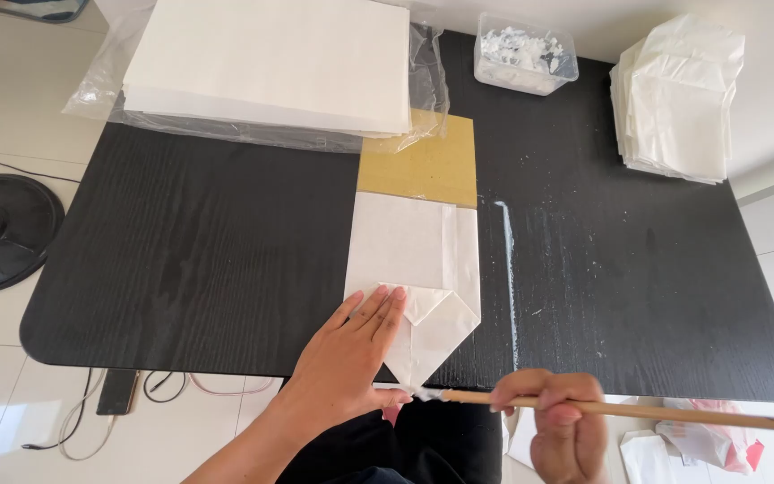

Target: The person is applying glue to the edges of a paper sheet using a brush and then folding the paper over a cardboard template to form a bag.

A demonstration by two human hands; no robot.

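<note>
Paper folded into a bag shape (409,269) lies at the near middle of the black table (199,260), its far end over a tan cardboard sheet (423,166) and its pointed, folded bottom aimed at you at 6 o'clock. Your left hand (351,354) lies flat and spread on the near left part of that fold, fingers pointing toward 1 o'clock, thumb stretched along the table edge toward the paper's tip. Your right hand (557,421), blurred, is closed around a thin wooden stick (638,410) that runs sideways from 3 o'clock to 9 o'clock; its whitened tip sits at the point of the paper, just beside your left thumb. A white streak of paste (508,269) runs along the table just right of the paper. At 11 o'clock rests a big stack of white sheets (270,58) on clear plastic wrap, at 12 o'clock a clear plastic tub (526,54) with white stuff inside, and at 2 o'clock a pile of folded white bags (678,99). A dark round base (2,229) stands on the floor at 9 o'clock.
</note>
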